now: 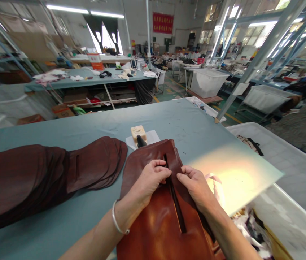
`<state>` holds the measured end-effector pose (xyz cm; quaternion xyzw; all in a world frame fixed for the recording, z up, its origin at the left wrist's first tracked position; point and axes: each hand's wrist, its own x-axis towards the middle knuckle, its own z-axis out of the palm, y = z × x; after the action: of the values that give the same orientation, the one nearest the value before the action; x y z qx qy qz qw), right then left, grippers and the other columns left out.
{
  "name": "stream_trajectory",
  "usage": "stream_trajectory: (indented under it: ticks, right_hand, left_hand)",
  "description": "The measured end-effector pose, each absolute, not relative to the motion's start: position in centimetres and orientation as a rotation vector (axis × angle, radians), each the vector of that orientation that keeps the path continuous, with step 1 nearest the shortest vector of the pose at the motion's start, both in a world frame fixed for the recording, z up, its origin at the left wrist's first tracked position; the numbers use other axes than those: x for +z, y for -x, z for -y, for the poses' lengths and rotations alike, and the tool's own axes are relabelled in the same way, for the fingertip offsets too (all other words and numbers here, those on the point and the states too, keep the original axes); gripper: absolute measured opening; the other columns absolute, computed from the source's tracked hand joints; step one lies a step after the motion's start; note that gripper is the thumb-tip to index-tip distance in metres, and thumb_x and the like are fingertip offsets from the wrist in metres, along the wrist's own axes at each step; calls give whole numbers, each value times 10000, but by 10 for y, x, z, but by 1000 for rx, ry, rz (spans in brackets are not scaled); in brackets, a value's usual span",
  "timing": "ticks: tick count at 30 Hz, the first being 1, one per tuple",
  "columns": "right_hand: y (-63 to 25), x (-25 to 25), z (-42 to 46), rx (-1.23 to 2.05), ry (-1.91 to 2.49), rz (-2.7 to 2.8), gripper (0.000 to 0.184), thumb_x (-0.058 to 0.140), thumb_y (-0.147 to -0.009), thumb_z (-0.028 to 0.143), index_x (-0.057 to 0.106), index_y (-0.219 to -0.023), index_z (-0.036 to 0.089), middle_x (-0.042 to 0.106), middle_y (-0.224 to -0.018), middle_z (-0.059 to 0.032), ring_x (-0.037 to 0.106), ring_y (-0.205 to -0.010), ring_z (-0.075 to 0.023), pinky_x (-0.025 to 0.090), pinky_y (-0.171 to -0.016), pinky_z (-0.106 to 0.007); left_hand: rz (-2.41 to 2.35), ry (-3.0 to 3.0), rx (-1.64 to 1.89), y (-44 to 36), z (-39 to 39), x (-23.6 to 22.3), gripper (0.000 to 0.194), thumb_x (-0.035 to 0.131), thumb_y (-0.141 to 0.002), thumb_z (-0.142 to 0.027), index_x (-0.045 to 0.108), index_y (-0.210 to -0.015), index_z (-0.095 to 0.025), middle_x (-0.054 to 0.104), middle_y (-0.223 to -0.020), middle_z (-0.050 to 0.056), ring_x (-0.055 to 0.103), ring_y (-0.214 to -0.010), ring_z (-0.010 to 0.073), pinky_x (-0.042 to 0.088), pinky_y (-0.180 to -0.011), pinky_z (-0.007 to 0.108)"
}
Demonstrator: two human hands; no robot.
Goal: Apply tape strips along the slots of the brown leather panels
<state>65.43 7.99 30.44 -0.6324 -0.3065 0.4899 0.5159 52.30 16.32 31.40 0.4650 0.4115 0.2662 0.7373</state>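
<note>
A stack of glossy reddish-brown leather pieces [155, 224] lies in front of me, and the top piece has a long dark slit [176, 202]. My left hand [153, 178], with a bracelet at the wrist, is closed in a pinch on the leather at the slit's upper part. To its right, my right hand [195, 182] grips the right edge of the top piece, thumb on top and some fingers hidden. Past the stack's far edge sits a cream-coloured block [138, 133] with a black part, on white paper [153, 137].
Darker brown leather pieces [20, 173] lie piled on the left of the blue-green table [93, 126]. Bright light falls on the table's right side. White bins [285, 159] stand along that side, one holding scraps [253, 227]. A metal post [261, 61] rises beyond the far right edge.
</note>
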Motion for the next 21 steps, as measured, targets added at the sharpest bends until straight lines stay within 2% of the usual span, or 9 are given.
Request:
stream_trajectory:
  ticks: [6,13,21]
  right_hand:
    - [-652,303,-81,1047,1591,843,159,547,-752,241,436,-651,188,384,-579,67,313,-524,-64,234,-474,-204]
    - [-658,309,-78,1176,1590,874,228,579,-794,376,486,-717,182,420,-584,58,331,-507,-69,232,-462,-208]
    - [-656,303,-80,1003,1670,983,202,547,-796,319,468,-666,186,402,-597,54,329,-545,-81,253,-482,-212]
  left_hand:
    - [-881,-1048,575,-522,-163,312,451,731,-651,-199,495,-1028,-127,598,-658,-27,483,-572,70,367,-569,208]
    - [-894,-1027,578,-522,-164,311,466,733,-644,-201,490,-1036,-129,594,-669,-32,469,-550,61,361,-554,204]
    - [-878,-1047,579,-520,-164,308,451,738,-646,-202,497,-1021,-130,594,-654,-30,475,-550,64,359,-547,201]
